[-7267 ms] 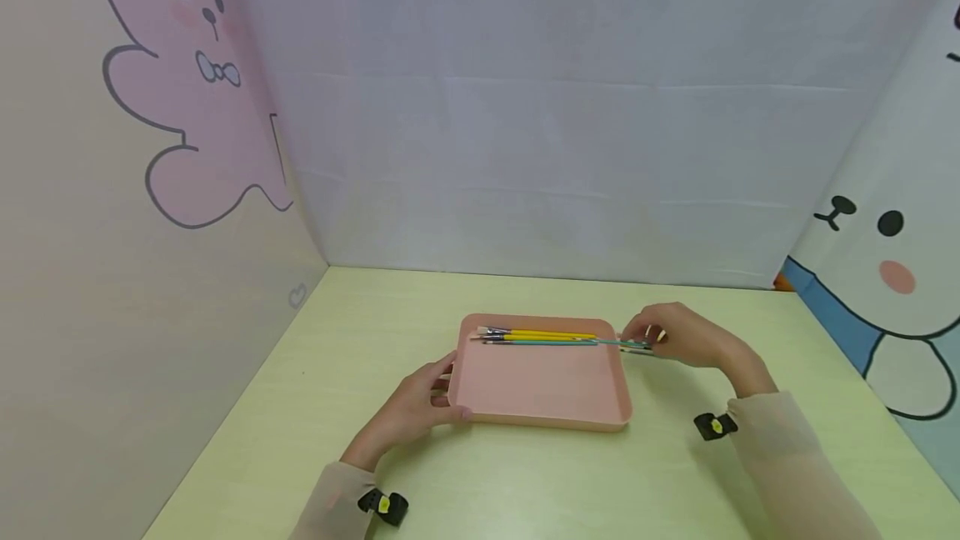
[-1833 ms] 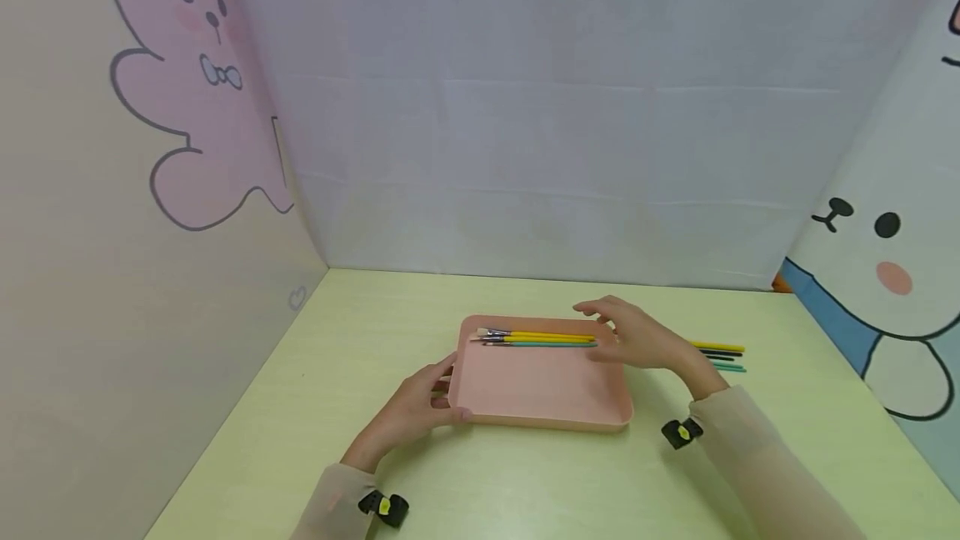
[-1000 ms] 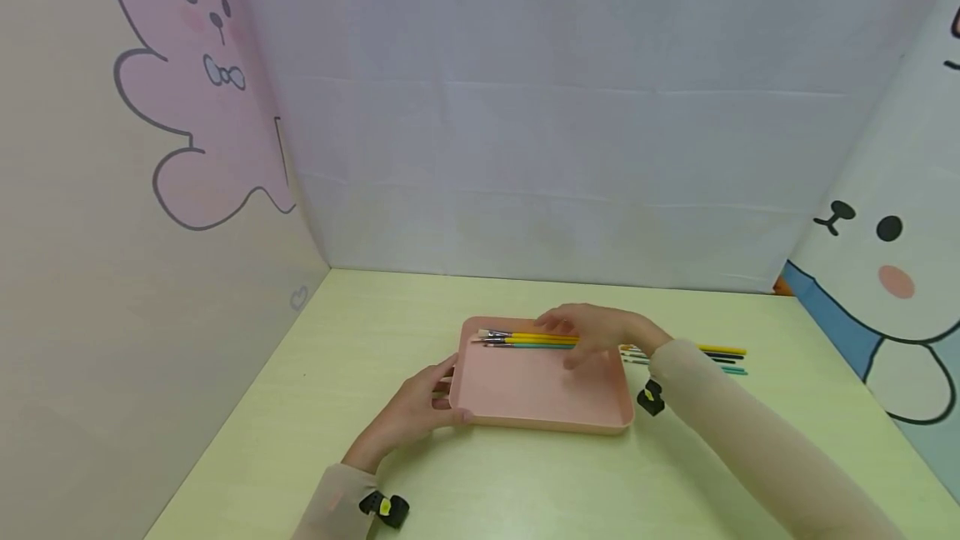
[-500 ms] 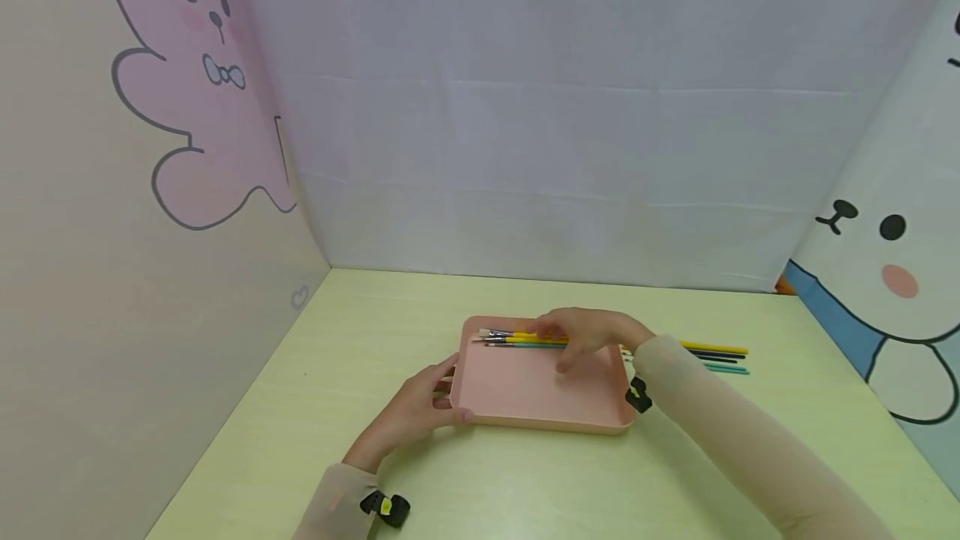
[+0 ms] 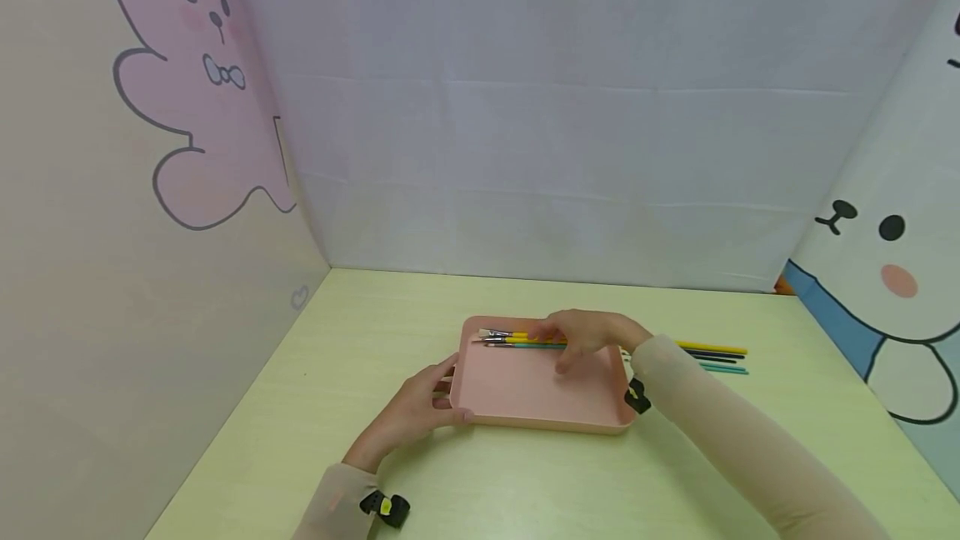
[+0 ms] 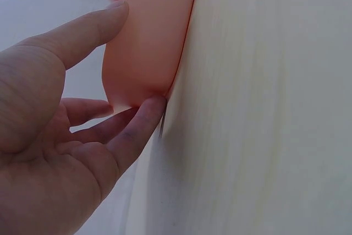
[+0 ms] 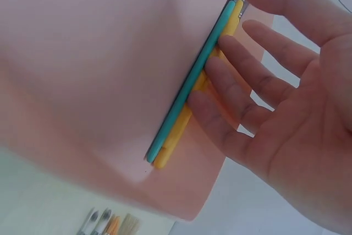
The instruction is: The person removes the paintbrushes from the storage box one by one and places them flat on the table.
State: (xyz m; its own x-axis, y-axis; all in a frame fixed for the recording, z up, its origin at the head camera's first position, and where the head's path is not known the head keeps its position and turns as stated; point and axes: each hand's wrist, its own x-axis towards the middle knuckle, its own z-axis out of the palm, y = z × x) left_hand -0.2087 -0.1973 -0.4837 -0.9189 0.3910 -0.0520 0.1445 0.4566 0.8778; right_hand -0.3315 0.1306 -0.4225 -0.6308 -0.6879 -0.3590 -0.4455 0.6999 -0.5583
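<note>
A pink tray (image 5: 551,394) lies on the table, and several paintbrushes (image 5: 506,341) with yellow and teal handles rest side by side along its far wall. My left hand (image 5: 415,407) grips the tray's near left corner, thumb on the front wall and fingers against the left side. Inside the tray my right hand (image 5: 587,333) reaches over the brushes. In the right wrist view its fingertips touch the yellow handles (image 7: 184,119), the teal handle (image 7: 192,78) lies just beside them, and the thumb is spread away. From the head, this hand hides the handle ends.
To the right of the tray more paintbrushes (image 5: 712,352) with yellow, dark and teal handles lie on the table (image 5: 525,482), partly behind my right sleeve. Their bristle ends (image 7: 110,221) show in the right wrist view. A white curtain (image 5: 555,190) stands behind the table.
My right hand has left the brushes at the right, come over the tray and moved left onto the brushes inside, where it is now almost still. The left hand stays at the tray's corner.
</note>
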